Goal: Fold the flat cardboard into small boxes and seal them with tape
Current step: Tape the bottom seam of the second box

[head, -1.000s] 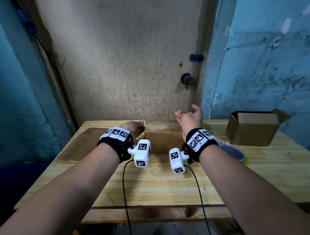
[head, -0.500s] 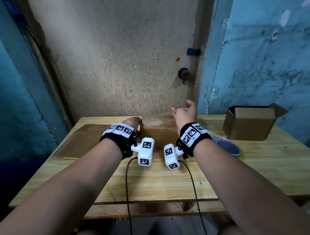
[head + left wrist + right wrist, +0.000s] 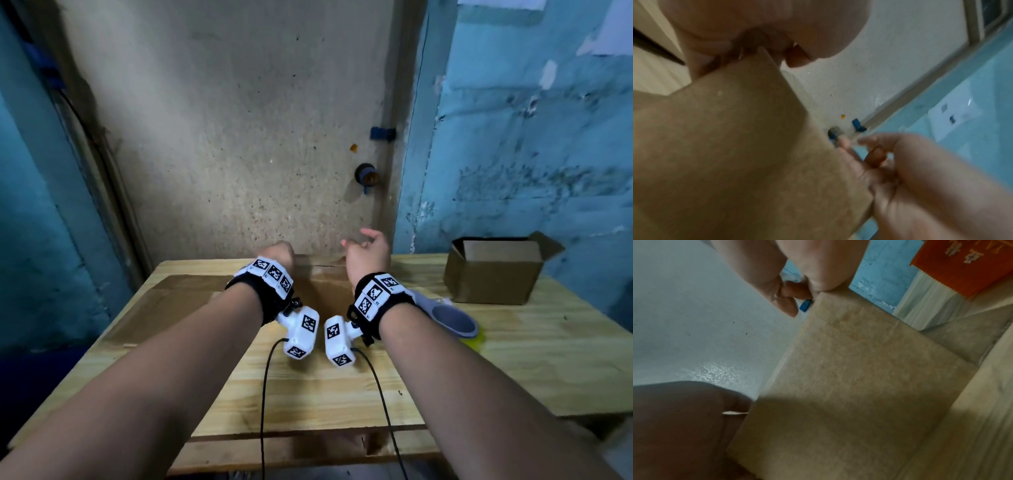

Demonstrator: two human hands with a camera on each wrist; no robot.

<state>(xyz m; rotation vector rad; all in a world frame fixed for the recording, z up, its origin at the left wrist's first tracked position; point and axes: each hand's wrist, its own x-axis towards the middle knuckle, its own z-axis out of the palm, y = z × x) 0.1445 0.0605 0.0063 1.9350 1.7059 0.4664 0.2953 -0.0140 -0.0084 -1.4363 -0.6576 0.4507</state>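
A small brown cardboard box stands at the far middle of the wooden table, between my two hands. My left hand is curled over its top left corner; in the left wrist view the fingers pinch that corner of the box. My right hand is raised at the box's right top edge, fingers loose and holding nothing. The right wrist view has the right hand resting its heel by a corner of the box.
Flat cardboard lies on the table's left side. A second folded box, top flaps open, stands at the back right. A grey object with something yellow under it lies near my right wrist. A wall rises right behind the table.
My left hand has risen from the box's left side to its top corner and curled there. The right hand stays raised at the box's right. The head view has tilted upward.
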